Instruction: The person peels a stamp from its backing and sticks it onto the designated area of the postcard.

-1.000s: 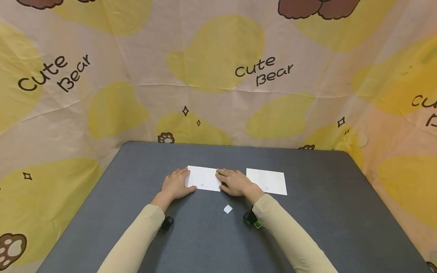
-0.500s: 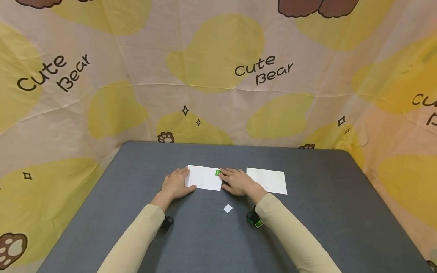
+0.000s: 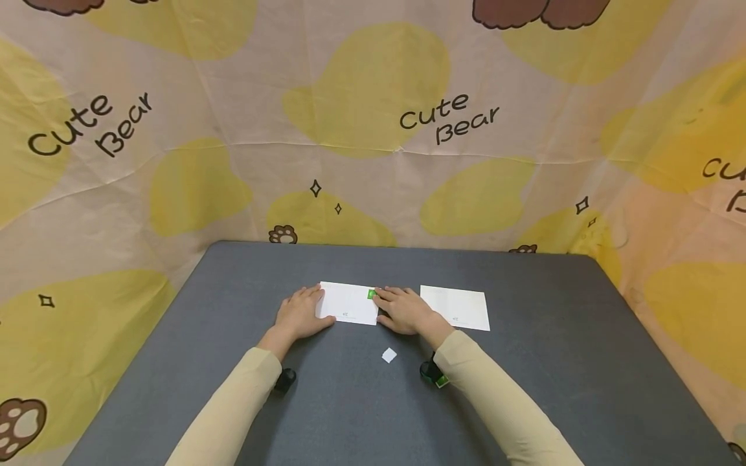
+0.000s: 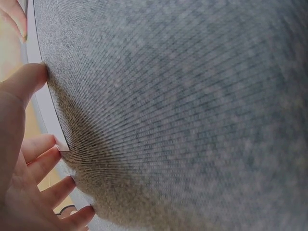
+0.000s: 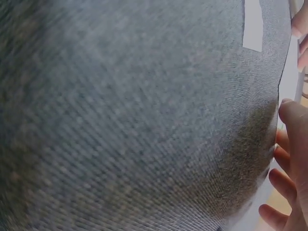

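Observation:
A white envelope (image 3: 346, 303) with small print near its lower edge lies flat on the grey table. At its upper right corner is a green stamp-like square (image 3: 371, 294), partly covered by right fingertips. My left hand (image 3: 299, 314) rests over the envelope's left end, fingers spread, thumb on its near edge. In the left wrist view the thumb and fingertips meet the envelope's border (image 4: 52, 113). My right hand (image 3: 406, 311) lies at the right end, fingers extended over the stamp's side. Neither hand is curled round anything.
A second white envelope (image 3: 460, 307) lies to the right, its left part behind the right hand. A small white paper square (image 3: 388, 355) lies nearer me. A patterned cloth (image 3: 373, 181) hangs behind the table (image 3: 553, 362).
The right hand has shifted slightly to the right, uncovering more of the green square. The left hand and both envelopes have stayed in place.

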A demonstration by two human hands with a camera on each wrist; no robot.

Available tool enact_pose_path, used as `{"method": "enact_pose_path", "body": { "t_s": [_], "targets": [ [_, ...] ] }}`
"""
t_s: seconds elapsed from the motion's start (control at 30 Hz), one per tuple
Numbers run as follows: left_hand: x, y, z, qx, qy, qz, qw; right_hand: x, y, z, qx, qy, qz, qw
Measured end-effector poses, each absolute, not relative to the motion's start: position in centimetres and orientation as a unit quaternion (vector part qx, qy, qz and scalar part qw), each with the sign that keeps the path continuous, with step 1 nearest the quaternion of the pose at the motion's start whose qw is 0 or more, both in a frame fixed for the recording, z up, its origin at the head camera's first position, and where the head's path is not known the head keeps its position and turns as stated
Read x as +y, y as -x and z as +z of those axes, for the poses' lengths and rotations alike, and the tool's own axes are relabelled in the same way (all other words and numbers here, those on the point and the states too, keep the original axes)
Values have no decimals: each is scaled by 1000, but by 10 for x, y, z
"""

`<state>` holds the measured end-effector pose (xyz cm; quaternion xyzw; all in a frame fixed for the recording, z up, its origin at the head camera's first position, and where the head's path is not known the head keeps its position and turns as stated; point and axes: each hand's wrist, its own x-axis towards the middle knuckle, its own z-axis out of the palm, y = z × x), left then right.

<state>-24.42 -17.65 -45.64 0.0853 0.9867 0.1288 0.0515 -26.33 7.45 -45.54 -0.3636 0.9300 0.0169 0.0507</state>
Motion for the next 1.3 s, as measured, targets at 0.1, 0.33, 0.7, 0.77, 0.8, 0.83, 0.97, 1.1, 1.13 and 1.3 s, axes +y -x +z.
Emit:
{"method": "enact_pose_path", "body": {
  "t_s": [0.1, 0.33, 0.7, 0.77, 0.8, 0.83, 0.97, 1.1, 1.13, 1.3],
  "targets": [
    [-176, 244, -456, 987, -85, 128, 53, 76, 263, -455, 932, 360, -9, 44],
    [-175, 244, -456, 986, -84, 132, 57, 78, 264, -455, 932, 356, -64, 18],
    [-175, 244, -457, 986, -86, 134, 58, 82, 263, -450, 925, 364, -106, 3],
    [-175, 244, -457, 985, -87, 138, 57, 84, 262, -448, 924, 366, -114, -1],
    [-175, 244, -457, 985, -88, 140, 55, 84, 261, -447, 923, 367, -117, -4],
    [-175, 244, -457, 985, -90, 141, 52, 85, 260, -446, 922, 368, -121, -6],
    [-176, 244, -456, 984, -95, 147, 42, 86, 258, -442, 917, 375, -131, -21],
    [-178, 245, -457, 982, -97, 155, 38, 88, 255, -440, 912, 386, -135, -29],
    [-178, 245, -457, 982, -98, 157, 38, 89, 254, -440, 911, 389, -135, -32],
    [-180, 244, -457, 981, -104, 160, 34, 96, 249, -438, 904, 401, -139, -56]
  ]
}}
